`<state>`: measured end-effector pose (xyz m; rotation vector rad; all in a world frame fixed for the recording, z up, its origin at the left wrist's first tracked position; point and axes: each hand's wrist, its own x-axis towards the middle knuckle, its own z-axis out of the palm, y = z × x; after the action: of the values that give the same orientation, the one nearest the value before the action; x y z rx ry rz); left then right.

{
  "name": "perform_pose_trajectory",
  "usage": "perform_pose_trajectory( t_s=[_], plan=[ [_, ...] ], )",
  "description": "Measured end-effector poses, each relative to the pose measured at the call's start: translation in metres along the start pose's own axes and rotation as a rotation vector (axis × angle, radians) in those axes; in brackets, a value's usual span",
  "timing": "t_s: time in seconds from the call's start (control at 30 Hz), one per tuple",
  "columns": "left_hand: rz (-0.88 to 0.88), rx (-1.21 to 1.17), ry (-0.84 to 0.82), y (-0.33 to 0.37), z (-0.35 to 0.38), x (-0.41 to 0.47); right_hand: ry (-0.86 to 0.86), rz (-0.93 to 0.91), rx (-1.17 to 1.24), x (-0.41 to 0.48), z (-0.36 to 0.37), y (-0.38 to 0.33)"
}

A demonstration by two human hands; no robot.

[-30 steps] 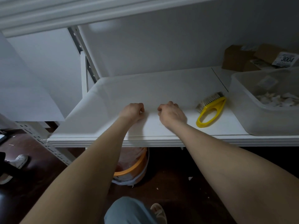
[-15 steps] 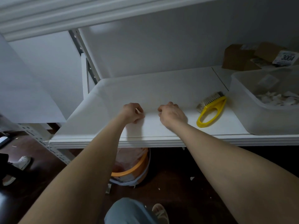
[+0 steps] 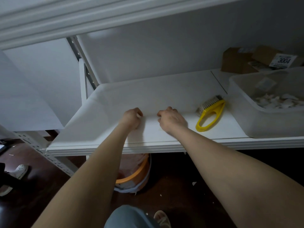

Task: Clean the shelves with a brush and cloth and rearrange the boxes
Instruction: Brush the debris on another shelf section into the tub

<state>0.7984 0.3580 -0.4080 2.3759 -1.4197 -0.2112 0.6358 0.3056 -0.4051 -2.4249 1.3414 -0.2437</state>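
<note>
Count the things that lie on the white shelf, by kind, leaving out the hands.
Brush: 1
Plastic bin: 1
Cardboard boxes: 2 that I can tell apart
White sheet: 1
Total: 5

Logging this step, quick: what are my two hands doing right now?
Left hand: fingers curled, pinching the near edge of the white sheet.
Right hand: curled too, pinching the same edge.
</note>
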Motion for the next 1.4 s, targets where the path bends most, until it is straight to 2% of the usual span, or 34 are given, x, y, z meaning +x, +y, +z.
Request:
perform_pose_trajectory(
  t_s=[0.07,0.13,0.37,0.5,0.63,0.73,0.8,0.87,0.97,1.03,1.17,1.4],
  plan=[
    [-0.071,-0.217,-0.047,-0.007,-0.004,-0.003,-0.012,-0.002,-0.005,0.0,-0.002,0.001],
    [-0.087,-0.271,-0.051,-0.011,-0.005,-0.008,-0.014,0.0,-0.004,-0.001,-0.001,0.0],
    [-0.01,0.022,-0.009,-0.003,-0.002,-0.007,-0.016,-0.001,0.005,-0.004,-0.001,0.0],
    [0.053,0.176,-0.053,0.005,-0.001,-0.006,-0.01,-0.014,-0.019,-0.005,-0.003,-0.002],
    [0.057,0.309,-0.11,0.01,0.001,-0.007,-0.015,-0.016,-0.024,-0.006,-0.005,-0.002],
    [0.028,0.355,-0.078,0.011,0.006,-0.01,-0.02,-0.01,-0.024,-0.008,-0.006,-0.002],
    [-0.011,0.289,-0.022,0.006,0.006,-0.01,-0.033,-0.013,-0.024,-0.008,-0.006,-0.002],
    [-0.03,0.115,0.021,-0.001,0.003,-0.006,-0.04,-0.018,-0.037,-0.007,-0.008,-0.001],
    [-0.025,-0.078,0.008,-0.011,-0.003,-0.01,-0.041,-0.016,-0.045,-0.006,-0.008,-0.001],
    [-0.03,-0.101,-0.007,-0.013,-0.004,-0.012,-0.034,-0.017,-0.048,-0.007,-0.007,-0.003],
    [-0.014,0.035,0.014,-0.006,0.001,-0.009,-0.035,-0.023,-0.055,-0.008,-0.007,-0.003],
    [0.035,0.398,-0.079,0.008,0.003,-0.009,-0.031,-0.017,-0.059,-0.008,-0.008,-0.004]
  ],
)
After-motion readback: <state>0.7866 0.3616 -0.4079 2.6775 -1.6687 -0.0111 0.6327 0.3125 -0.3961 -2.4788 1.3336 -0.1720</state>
